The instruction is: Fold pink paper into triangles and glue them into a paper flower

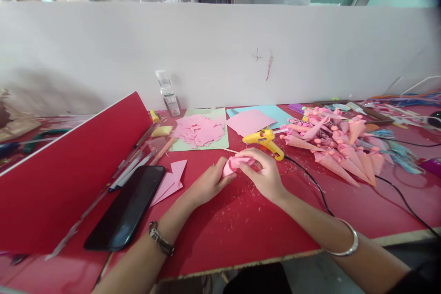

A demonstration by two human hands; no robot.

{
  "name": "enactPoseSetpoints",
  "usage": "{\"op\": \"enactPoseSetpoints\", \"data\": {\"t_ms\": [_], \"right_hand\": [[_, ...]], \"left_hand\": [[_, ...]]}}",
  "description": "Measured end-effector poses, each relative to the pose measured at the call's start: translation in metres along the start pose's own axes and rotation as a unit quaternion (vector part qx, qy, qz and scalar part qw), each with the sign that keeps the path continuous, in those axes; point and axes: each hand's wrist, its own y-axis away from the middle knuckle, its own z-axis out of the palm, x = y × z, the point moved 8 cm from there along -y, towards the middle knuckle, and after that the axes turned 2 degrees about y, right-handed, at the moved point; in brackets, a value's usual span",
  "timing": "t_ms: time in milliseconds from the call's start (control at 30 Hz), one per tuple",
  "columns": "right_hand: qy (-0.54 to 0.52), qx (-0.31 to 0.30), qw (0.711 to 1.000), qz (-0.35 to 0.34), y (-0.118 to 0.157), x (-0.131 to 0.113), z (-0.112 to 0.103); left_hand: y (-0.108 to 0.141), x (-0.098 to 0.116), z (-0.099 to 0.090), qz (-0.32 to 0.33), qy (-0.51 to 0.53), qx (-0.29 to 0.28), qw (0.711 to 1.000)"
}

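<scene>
Between my two hands is a piece of pink paper (235, 163), curled into a roll above the red tabletop. My left hand (212, 179) grips its left end, with the thumb along the top. On the other end, the fingers of my right hand (263, 172) are closed round the paper. A thin pale stick (225, 149) shows just behind the roll; whether it touches the paper I cannot tell. Just beyond my right hand lies a yellow hot glue gun (263, 140). Several cut pink paper pieces (172, 179) lie left of my left hand.
A black phone (127, 206) and pens (132, 170) lie at the left beside an upright red board (76, 174). Pink paper scraps (200, 131) cover a green sheet. Finished-looking pink paper cones (341, 147) pile up at the right. A clear bottle (168, 96) stands by the white partition.
</scene>
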Motion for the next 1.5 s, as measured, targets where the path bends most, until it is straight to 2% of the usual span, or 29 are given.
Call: {"op": "enactPoseSetpoints", "data": {"t_ms": [133,200,333,600,833,1067,1267,1500], "right_hand": [[0.003,-0.02,1.0,0.005,0.0,0.001,0.004],[0.006,-0.024,1.0,0.006,0.001,0.002,0.005],[0.014,-0.032,0.999,0.003,0.001,0.002,0.005],[0.012,-0.04,0.999,-0.005,0.0,0.0,0.007],[0.03,-0.041,0.999,-0.006,0.0,0.0,0.007],[0.036,-0.046,0.998,-0.008,0.001,0.001,0.007],[0.034,-0.041,0.998,-0.021,-0.001,-0.002,0.005],[0.048,-0.029,0.998,-0.015,-0.003,-0.003,0.002]], "left_hand": [[0.001,-0.003,0.003,-0.03,0.037,-0.025,0.999],[0.001,-0.004,0.003,-0.036,0.054,-0.02,0.998],[0.001,-0.005,0.0,-0.032,0.065,0.001,0.997],[0.002,-0.002,-0.002,-0.027,0.103,-0.008,0.994],[0.001,-0.001,-0.007,-0.021,0.093,0.015,0.995],[0.001,-0.001,-0.006,-0.014,0.107,0.003,0.994],[0.0,0.006,-0.015,0.035,0.059,0.05,0.996],[0.001,0.003,-0.017,0.021,0.053,0.071,0.996]]}}
